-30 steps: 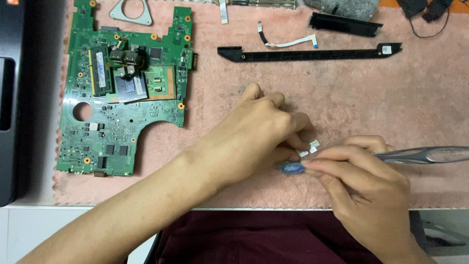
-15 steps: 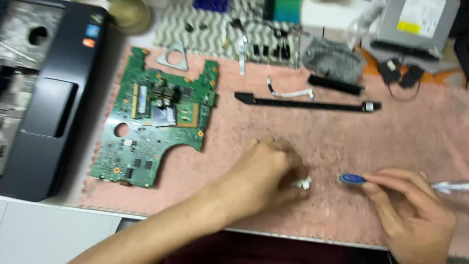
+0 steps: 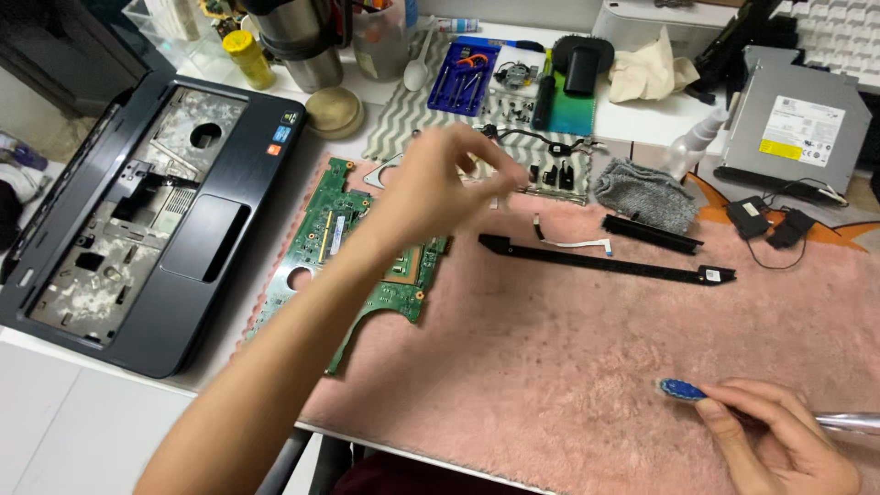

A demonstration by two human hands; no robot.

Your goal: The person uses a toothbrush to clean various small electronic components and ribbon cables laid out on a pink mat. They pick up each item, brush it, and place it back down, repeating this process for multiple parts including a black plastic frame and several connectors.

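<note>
My left hand (image 3: pixel 440 179) is raised over the far edge of the green motherboard (image 3: pixel 403 275), its forearm crossing the board. Its fingers are pinched together, and a small pale part (image 3: pixel 501 200) seems to sit at the blurred fingertips. My right hand (image 3: pixel 779 445) rests on the pink fuzzy mat (image 3: pixel 568 367) at the bottom right. It grips a tool with a flat blue tip (image 3: pixel 680 390) and a metal handle (image 3: pixel 848 422), the tip pointing left.
A dark laptop base (image 3: pixel 137 229) lies at the left. A long black plastic strip (image 3: pixel 605 261), a white ribbon cable (image 3: pixel 573 244), a grey cloth (image 3: pixel 642 192) and an optical drive (image 3: pixel 797 119) lie beyond. A zigzag mat (image 3: pixel 412 110) holds small parts and tools. Cups (image 3: pixel 302 41) stand behind.
My left hand has lifted off the pink mat and swung up and away over the motherboard. My right hand stays low on the mat with the tool. The view has tilted up.
</note>
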